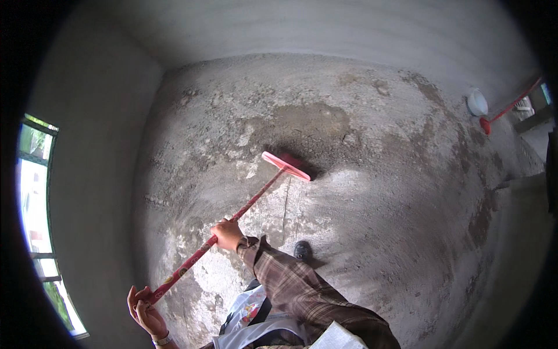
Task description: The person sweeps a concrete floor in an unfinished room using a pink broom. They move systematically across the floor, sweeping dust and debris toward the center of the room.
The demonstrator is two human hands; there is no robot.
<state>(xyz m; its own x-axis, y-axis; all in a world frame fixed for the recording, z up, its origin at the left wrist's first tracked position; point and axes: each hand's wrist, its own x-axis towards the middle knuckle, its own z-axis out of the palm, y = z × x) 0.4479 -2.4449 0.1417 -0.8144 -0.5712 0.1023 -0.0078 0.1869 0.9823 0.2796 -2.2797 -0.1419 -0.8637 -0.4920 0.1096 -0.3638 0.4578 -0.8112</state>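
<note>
A broom with a long red patterned handle (189,264) slants across the view, from lower left up to its pink head (286,166). Its dark reddish bristles rest on the rough concrete floor (370,209). My right hand (227,234) is wrapped around the middle of the handle. At the handle's upper end, my left hand (147,310) holds it loosely, some fingers raised. Dark loose dirt (322,152) lies beyond the head, with grit and pale patches around it. My black shoe (303,250) stands on the floor below the broom head.
Bare grey walls (305,30) bound the floor at the back and left, with a window (37,187) at far left. At right, a white bucket (477,103) stands near a red long-handled tool (486,124). A low ledge (518,185) lies at the right edge.
</note>
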